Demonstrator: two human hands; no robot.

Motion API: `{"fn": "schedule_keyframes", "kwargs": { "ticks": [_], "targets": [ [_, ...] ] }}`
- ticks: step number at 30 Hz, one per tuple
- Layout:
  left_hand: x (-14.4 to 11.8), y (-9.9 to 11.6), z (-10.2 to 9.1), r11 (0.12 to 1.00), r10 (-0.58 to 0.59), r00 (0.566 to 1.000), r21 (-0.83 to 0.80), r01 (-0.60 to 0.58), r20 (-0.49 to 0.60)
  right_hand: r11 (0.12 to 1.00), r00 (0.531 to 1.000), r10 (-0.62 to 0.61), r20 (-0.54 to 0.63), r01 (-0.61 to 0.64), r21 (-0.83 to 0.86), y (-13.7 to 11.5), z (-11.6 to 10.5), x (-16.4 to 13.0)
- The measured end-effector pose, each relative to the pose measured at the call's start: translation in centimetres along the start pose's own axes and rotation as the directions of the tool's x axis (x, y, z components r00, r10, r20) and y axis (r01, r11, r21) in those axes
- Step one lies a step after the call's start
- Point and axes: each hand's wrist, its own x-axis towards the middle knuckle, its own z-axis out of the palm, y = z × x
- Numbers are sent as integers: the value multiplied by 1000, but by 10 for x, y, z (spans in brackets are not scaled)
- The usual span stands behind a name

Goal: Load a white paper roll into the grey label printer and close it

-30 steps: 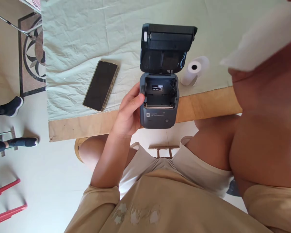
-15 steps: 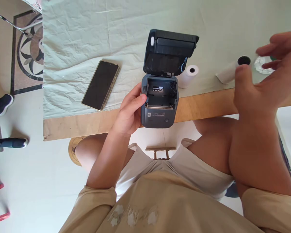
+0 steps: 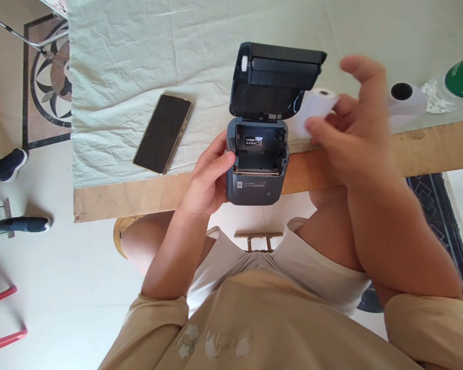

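The fingers of the left hand are curled against the left side of a small grey label printer, thumb at its upper left corner, holding the body steady at the near edge of the worktop. The printer overhangs that edge slightly. Its lid stands open and tilted back, and the paper bay beneath it shows a small label on its rear wall. The right hand is raised just to the right of the printer; its thumb and lower fingers close on a white paper roll, while the index finger is lifted clear above. The roll sits beside the right edge of the open lid; whether it rests on the worktop or is lifted cannot be told. The hand is blurred. A second paper roll, with a dark core, lies further right on the worktop, well apart from the printer and partly behind the right hand. Beyond it, at the right edge of the frame, lies a clear bottle with a green label. A dark-screened phone lies face up, at a slant, to the left of the printer, near the left hand but not touching it. A pale green cloth covers most of the worktop, leaving a bare wooden strip along the near edge.
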Motion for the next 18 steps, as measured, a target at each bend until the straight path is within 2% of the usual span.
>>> {"fn": "schedule_keyframes", "kwargs": {
  "ticks": [2, 4, 8, 13, 15, 18],
  "targets": [
    [-1, 0, -1, 1000, -7, 1000, -6, 7, 15, 935, 984, 178, 22, -176, 308, -3, -7, -1],
    [-1, -1, -2, 1000, -11, 1000, -12, 12, 25, 866, 967, 245, 65, -248, 434, -6, -11, 0],
    [-1, -2, -4, 1000, -8, 999, -12, 9, 37, 842, 970, 219, 106, -242, 483, -16, -13, -2],
    [2, -5, -5, 1000, 10, 999, 4, -10, 53, 726, 910, 378, 171, -406, 556, -19, -19, -3],
    [3, -5, -4, 1000, 11, 998, 8, -12, 54, 741, 911, 361, 200, -410, 532, -14, -23, -3],
    [2, -1, -1, 1000, -20, 999, 19, 20, 25, 793, 942, 286, 179, -337, 508, -3, -25, -2]
  ]
}}
